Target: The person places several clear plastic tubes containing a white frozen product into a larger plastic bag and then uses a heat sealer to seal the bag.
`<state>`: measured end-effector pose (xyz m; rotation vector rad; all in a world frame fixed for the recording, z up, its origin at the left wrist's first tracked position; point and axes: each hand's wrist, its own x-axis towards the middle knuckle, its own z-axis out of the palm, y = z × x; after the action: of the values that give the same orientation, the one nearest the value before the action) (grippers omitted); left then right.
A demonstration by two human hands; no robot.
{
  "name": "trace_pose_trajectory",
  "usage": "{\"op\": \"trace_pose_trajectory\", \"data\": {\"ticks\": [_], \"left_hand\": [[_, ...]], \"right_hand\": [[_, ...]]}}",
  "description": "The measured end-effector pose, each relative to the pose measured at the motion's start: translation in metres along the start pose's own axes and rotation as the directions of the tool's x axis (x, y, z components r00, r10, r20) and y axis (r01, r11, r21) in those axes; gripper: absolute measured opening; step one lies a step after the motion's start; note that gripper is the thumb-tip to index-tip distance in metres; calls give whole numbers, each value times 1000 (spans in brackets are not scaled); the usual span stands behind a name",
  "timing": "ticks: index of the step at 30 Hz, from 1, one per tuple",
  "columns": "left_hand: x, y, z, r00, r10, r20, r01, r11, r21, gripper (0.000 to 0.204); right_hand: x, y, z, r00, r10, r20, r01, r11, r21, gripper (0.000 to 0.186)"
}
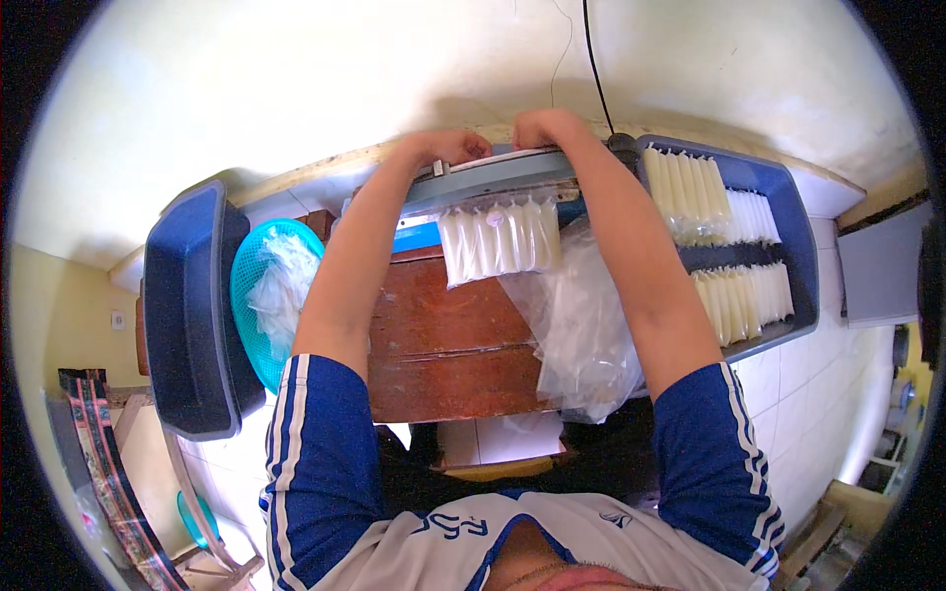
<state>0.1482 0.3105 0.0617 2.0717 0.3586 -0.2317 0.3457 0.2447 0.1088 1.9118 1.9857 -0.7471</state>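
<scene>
Both my arms reach to a long grey metal bar (pixel 503 169) against the wall. My left hand (pixel 448 145) is curled at its back edge, left of centre, and my right hand (pixel 537 133) is curled at the same edge, right of centre; what their fingers hold is hidden. Below the bar, between my forearms, hangs a clear plastic pack of several white liquid-filled tubes (pixel 493 246). Loose clear plastic bags (pixel 586 345) lie beside it on a reddish wooden surface (pixel 434 374).
A blue-grey tray (pixel 798 236) at the right holds rows of several filled tubes. At the left are an empty dark blue tub (pixel 187 315) and a turquoise basket (pixel 244 276) with crumpled plastic. A black cable (pixel 595 69) runs down the wall.
</scene>
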Motion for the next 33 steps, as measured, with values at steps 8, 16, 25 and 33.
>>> {"op": "trace_pose_trajectory", "data": {"ticks": [8,16,25,33], "left_hand": [[10,-2,5,996,31,-86,-32,999,-11,14],[-12,22,7,994,-108,-23,101,973,-205,31],[-18,20,4,995,-96,-30,88,976,-198,27],[-26,32,3,974,-186,-129,168,976,-140,32]], "right_hand": [[14,19,9,997,-37,-64,35,999,-36,29],[9,15,11,999,-24,-40,22,998,-54,31],[28,23,15,997,-18,-74,15,999,-46,29],[28,23,17,992,-73,-100,71,997,-24,21]]}}
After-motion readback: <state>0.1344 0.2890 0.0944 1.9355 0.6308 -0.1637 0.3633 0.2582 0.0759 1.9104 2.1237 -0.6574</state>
